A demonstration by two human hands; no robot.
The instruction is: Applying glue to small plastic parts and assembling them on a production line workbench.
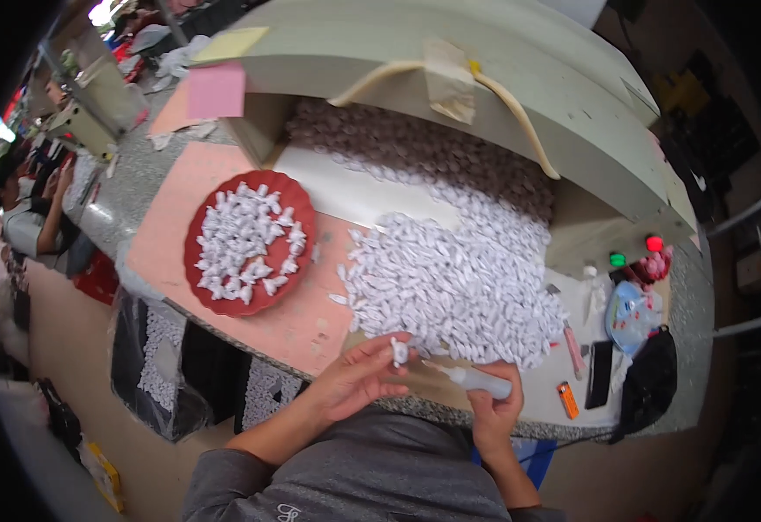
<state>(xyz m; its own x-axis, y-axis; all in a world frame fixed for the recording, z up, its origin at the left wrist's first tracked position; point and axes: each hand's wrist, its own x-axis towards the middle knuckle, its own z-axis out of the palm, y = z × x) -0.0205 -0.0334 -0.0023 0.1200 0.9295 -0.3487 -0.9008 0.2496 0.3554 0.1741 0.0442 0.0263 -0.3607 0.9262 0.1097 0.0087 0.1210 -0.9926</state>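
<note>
Between the fingertips of my left hand (pixel 358 378) is a small white figure-like piece (pixel 399 351). My right hand (pixel 497 416) is wrapped round a translucent white squeeze bottle (pixel 483 382), whose thin tip points left toward that piece. A small gap seems to lie between tip and piece, though contact is hard to judge. Just beyond both hands spreads a large heap of small white pieces (pixel 450 278). To the left, a red scalloped plate (pixel 305 228) holds many similar white pieces, on a pink sheet (pixel 167 222).
Over the heap's far part stands a pale hooded box (pixel 563 113) with green (pixel 617 259) and red (pixel 654 243) buttons. At right lie an orange lighter (pixel 567 400), a pink-handled tool (pixel 573 352), a black phone-like slab (pixel 600 374) and a black pouch (pixel 650 383). Another person (pixel 32 209) sits far left.
</note>
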